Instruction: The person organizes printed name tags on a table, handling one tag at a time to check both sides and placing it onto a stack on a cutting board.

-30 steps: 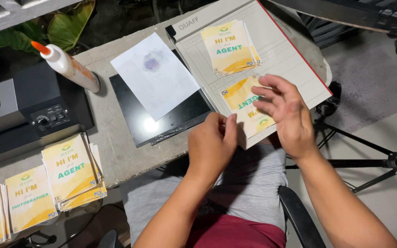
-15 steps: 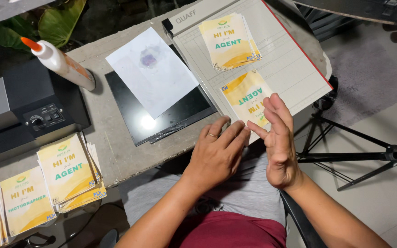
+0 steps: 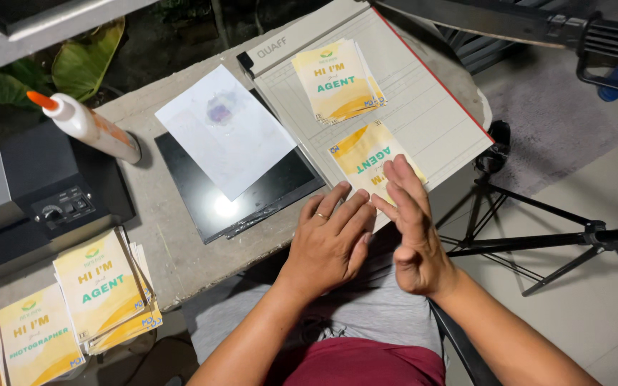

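Overhead light, moderately bright. Round glare spot on the glossy black sheet (image 3: 252,196) at frame centre. Upper left of frame dim, foliage in shadow. Soft shadows under the hands (image 3: 366,236). Focus sharp; mild wide-angle stretch at edges.

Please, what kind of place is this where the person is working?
Probably a small makeshift craft or print-finishing spot, maybe semi-outdoors. A paper trimmer lies on a rough concrete table, with stacks of yellow cards, a glue bottle and what looks like a laminator; green leaves grow behind.
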